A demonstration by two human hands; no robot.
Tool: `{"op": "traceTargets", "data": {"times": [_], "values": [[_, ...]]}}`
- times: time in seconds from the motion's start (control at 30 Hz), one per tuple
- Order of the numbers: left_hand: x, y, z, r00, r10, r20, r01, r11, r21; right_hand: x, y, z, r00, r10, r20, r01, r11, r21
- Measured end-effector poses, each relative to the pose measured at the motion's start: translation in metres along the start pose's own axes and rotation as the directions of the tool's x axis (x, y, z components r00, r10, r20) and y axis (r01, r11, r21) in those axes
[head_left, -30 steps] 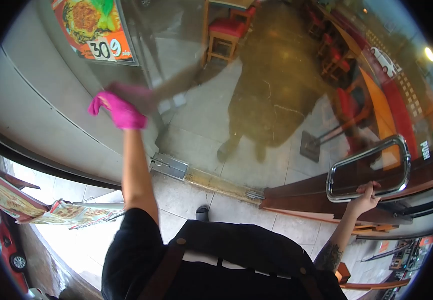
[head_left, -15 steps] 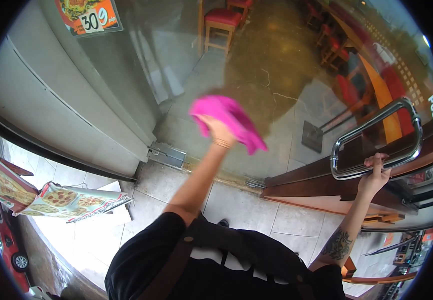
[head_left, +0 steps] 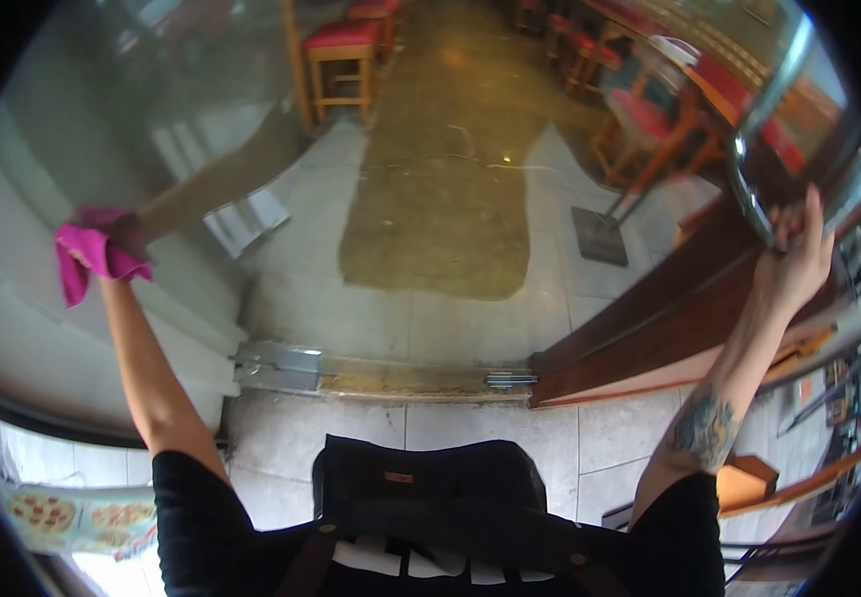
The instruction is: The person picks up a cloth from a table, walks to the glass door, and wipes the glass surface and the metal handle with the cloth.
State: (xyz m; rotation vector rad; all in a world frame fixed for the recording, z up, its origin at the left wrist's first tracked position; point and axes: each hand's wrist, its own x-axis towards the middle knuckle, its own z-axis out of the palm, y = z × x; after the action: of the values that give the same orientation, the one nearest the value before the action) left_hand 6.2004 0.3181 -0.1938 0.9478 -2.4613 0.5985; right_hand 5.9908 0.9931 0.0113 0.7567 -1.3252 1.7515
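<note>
My left hand (head_left: 102, 261) holds a bright pink cloth (head_left: 104, 244) at the far left, with the arm stretched out. The cloth is against the glass pane (head_left: 251, 129), and a reflection of my arm shows beside it. Over on the right, my right hand (head_left: 798, 249) is at the lower end of a shiny metal door handle (head_left: 749, 189). Some of its fingers are curled at the bar and one points up.
Beyond the glass are red-topped wooden stools (head_left: 341, 60), a long wooden table (head_left: 699, 80) and a dark flat base (head_left: 599, 237) on the floor. Metal fittings (head_left: 281, 366) lie at the threshold. A pizza banner (head_left: 82, 517) is at lower left.
My left hand and the pink cloth have moved from the middle to the far left. The view has turned, and my right hand now appears higher and farther right, still at the handle.
</note>
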Motion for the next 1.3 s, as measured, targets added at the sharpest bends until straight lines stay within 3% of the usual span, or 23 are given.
{"op": "traceTargets", "data": {"times": [0.1, 0.13, 0.17, 0.2, 0.27, 0.3, 0.37, 0.4, 0.53, 0.57, 0.6, 0.73, 0.77, 0.8, 0.87, 0.93, 0.97, 1.03, 1.1, 1.13, 1.23, 1.27, 1.3], "values": [[0.001, 0.058, -0.014, 0.929, -0.127, -0.348, 0.087, 0.988, -0.127, 0.008, 0.002, -0.010, 0.998, -0.065, 0.027, 0.063, 0.993, 0.097], [0.005, 0.083, -0.019, 0.808, -0.256, -0.530, 0.119, 0.953, -0.280, 0.004, 0.000, -0.005, 0.998, -0.051, -0.036, 0.054, 0.995, 0.088], [0.005, 0.105, -0.030, 0.454, -0.550, -0.701, 0.146, 0.822, -0.551, 0.007, 0.002, -0.007, 0.995, -0.063, -0.073, 0.069, 0.994, 0.087], [-0.024, 0.167, -0.105, 0.619, -0.745, -0.249, 0.276, 0.503, -0.819, 0.004, -0.001, -0.013, 0.997, -0.071, 0.037, 0.065, 0.986, 0.151], [-0.046, 0.264, -0.135, 0.443, -0.627, -0.641, -0.041, 0.700, -0.713, 0.010, 0.004, -0.020, 0.984, -0.162, 0.073, 0.156, 0.985, 0.079], [-0.070, 0.316, -0.174, 0.509, -0.604, -0.613, 0.082, 0.743, -0.664, -0.009, 0.001, -0.010, 0.959, -0.270, 0.085, 0.263, 0.961, 0.088], [-0.111, 0.398, -0.240, 0.814, -0.457, -0.358, -0.085, 0.517, -0.852, -0.008, 0.000, -0.011, 0.967, -0.240, 0.086, 0.234, 0.969, 0.075], [-0.125, 0.445, -0.256, 0.628, -0.385, -0.676, -0.230, 0.739, -0.634, -0.006, 0.000, -0.013, 0.963, -0.248, 0.104, 0.243, 0.968, 0.060], [-0.154, 0.561, -0.300, 0.522, -0.048, -0.852, -0.595, 0.694, -0.404, -0.003, 0.007, -0.013, 0.970, -0.215, 0.118, 0.212, 0.977, 0.035], [-0.159, 0.586, -0.306, 0.456, 0.238, -0.857, -0.725, 0.658, -0.203, -0.003, 0.007, -0.013, 0.969, -0.217, 0.121, 0.213, 0.976, 0.045], [-0.157, 0.601, -0.310, 0.337, 0.119, -0.934, -0.760, 0.620, -0.195, -0.004, 0.006, -0.014, 0.972, -0.198, 0.128, 0.199, 0.980, 0.005], [-0.143, 0.566, -0.275, 0.490, 0.239, -0.838, -0.833, 0.413, -0.369, -0.006, 0.003, -0.014, 0.971, -0.187, 0.150, 0.189, 0.982, -0.004], [-0.133, 0.541, -0.249, 0.571, 0.212, -0.793, -0.814, 0.269, -0.515, -0.006, 0.002, -0.015, 0.975, -0.171, 0.141, 0.173, 0.985, -0.008], [-0.134, 0.505, -0.218, 0.487, 0.030, -0.873, -0.681, 0.639, -0.358, -0.006, 0.002, -0.016, 0.980, -0.150, 0.135, 0.153, 0.988, -0.013], [-0.134, 0.405, -0.170, 0.880, -0.070, -0.470, -0.233, 0.798, -0.556, 0.000, 0.006, -0.016, 0.971, -0.198, 0.138, 0.199, 0.980, 0.007], [-0.113, 0.337, -0.080, 0.398, -0.549, -0.735, -0.246, 0.708, -0.662, 0.003, 0.009, -0.015, 0.954, -0.261, 0.151, 0.258, 0.965, 0.039], [-0.117, 0.296, -0.052, 0.808, -0.572, -0.141, 0.138, 0.416, -0.899, 0.002, 0.011, -0.016, 0.956, -0.252, 0.152, 0.248, 0.968, 0.045], [-0.115, 0.253, -0.010, 0.601, -0.641, -0.478, 0.210, 0.704, -0.679, 0.000, 0.007, -0.015, 0.961, -0.246, 0.125, 0.247, 0.969, 0.013], [-0.097, 0.263, -0.019, 0.585, -0.745, -0.320, 0.487, 0.639, -0.595, -0.004, 0.002, -0.014, 0.963, -0.244, 0.111, 0.244, 0.970, 0.012], [-0.078, 0.288, 0.013, 0.472, -0.589, -0.656, 0.292, 0.807, -0.514, -0.005, -0.001, -0.012, 0.972, -0.224, 0.074, 0.226, 0.974, -0.009], [-0.147, 0.443, -0.176, 0.550, -0.432, -0.715, -0.191, 0.768, -0.611, -0.001, 0.004, -0.015, 0.955, -0.281, 0.097, 0.282, 0.959, 0.001], [-0.174, 0.475, -0.222, 0.762, -0.137, -0.633, -0.305, 0.787, -0.537, -0.004, 0.002, -0.015, 0.960, -0.262, 0.096, 0.264, 0.965, -0.007], [-0.178, 0.508, -0.231, 0.804, 0.106, -0.585, -0.548, 0.513, -0.661, -0.007, 0.000, -0.014, 0.966, -0.243, 0.093, 0.245, 0.969, -0.011]]}}
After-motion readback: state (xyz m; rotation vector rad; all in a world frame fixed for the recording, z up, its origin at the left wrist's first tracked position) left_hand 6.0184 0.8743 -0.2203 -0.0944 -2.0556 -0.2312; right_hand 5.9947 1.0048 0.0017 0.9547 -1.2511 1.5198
